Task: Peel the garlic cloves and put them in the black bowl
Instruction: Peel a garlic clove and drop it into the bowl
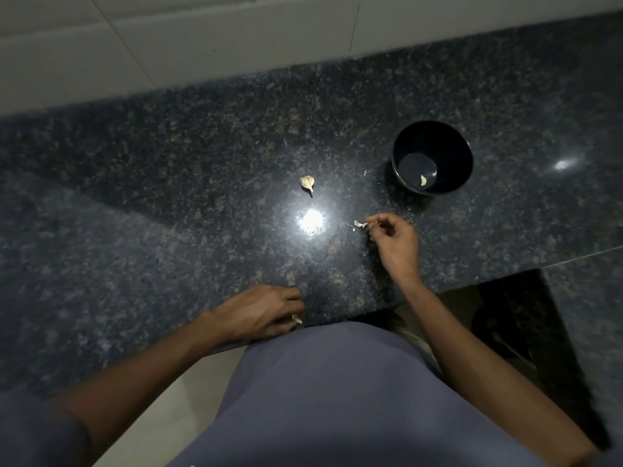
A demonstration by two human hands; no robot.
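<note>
The black bowl (432,143) stands on the dark granite counter at the right, with one peeled clove (423,180) lying on its bottom. A part of a garlic bulb (307,182) with a short stem lies near the counter's middle. My right hand (394,244) hovers below and left of the bowl, its fingertips pinching a pale scrap of garlic skin (360,224). My left hand (266,313) rests at the counter's front edge, fingers curled round a garlic clove (297,319) whose pale tip shows.
The granite counter (168,197) runs to a white tiled wall (168,38) at the back. A bright light reflection (312,221) glares in the middle. A seam and a darker slab (526,305) lie at the lower right. Small skin flecks sit near the bowl.
</note>
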